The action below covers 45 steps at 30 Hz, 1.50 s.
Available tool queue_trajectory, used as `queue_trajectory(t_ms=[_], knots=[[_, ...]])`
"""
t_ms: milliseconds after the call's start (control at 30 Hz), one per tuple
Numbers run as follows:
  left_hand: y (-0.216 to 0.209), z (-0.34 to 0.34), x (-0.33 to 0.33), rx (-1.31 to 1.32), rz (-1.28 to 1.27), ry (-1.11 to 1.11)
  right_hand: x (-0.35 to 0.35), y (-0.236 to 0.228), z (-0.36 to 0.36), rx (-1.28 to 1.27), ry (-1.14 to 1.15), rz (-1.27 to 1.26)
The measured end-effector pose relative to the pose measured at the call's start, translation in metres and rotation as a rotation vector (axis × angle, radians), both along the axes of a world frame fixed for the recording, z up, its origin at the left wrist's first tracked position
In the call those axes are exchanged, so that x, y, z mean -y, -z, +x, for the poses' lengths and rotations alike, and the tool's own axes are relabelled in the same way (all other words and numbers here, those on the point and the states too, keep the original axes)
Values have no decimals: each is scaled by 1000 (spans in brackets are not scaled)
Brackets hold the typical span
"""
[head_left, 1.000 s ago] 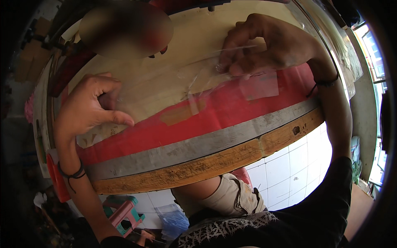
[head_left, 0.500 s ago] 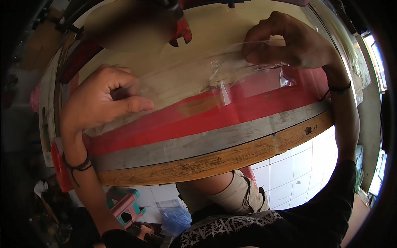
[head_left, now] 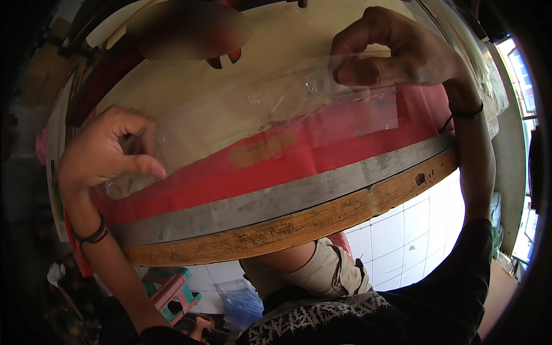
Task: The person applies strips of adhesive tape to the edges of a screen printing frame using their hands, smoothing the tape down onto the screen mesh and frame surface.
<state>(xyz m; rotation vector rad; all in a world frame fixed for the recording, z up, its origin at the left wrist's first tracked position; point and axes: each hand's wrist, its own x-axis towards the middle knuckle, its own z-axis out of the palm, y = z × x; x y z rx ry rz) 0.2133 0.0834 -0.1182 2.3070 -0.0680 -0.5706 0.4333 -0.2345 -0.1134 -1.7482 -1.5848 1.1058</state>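
Observation:
A clear plastic sheet (head_left: 368, 112) stretches across the worktable, over a cream surface and a red strip (head_left: 259, 175). My right hand (head_left: 391, 52) pinches the sheet's far edge near its right end, thumb against the curled fingers. At the sheet's left end is my left hand (head_left: 109, 146), its fingers bent and held apart from the thumb. The left fingertips are slightly blurred and lie close to the film's edge; no firm grip on it shows.
A grey metal strip (head_left: 264, 198) and a worn wooden edge (head_left: 276, 227) border the table's near side. Beyond the sheet sits a dark red machine part (head_left: 224, 59), partly blurred. A pink and green stool (head_left: 172, 293) and blue plastic (head_left: 241, 305) are below.
My left hand has moved left and slightly down from over the sheet to its left end. The sheet lies flatter and smoother. My right hand has shifted slightly up and left, still pinching.

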Motion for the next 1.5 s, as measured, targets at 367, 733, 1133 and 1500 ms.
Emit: queue_trajectory(t_ms=[367, 733, 1133, 1500], knots=[[-15, -8, 2, -50, -61, 77, 7, 22, 8, 460, 110, 259], [-22, -17, 0, -27, -27, 27, 16, 22, 6, 597, 407, 209], [-27, -11, 12, -51, 122, 50, 22, 25, 12, 485, 475, 184], [-8, -10, 18, 160, 75, -12, 8, 19, -1, 256, 377, 139]])
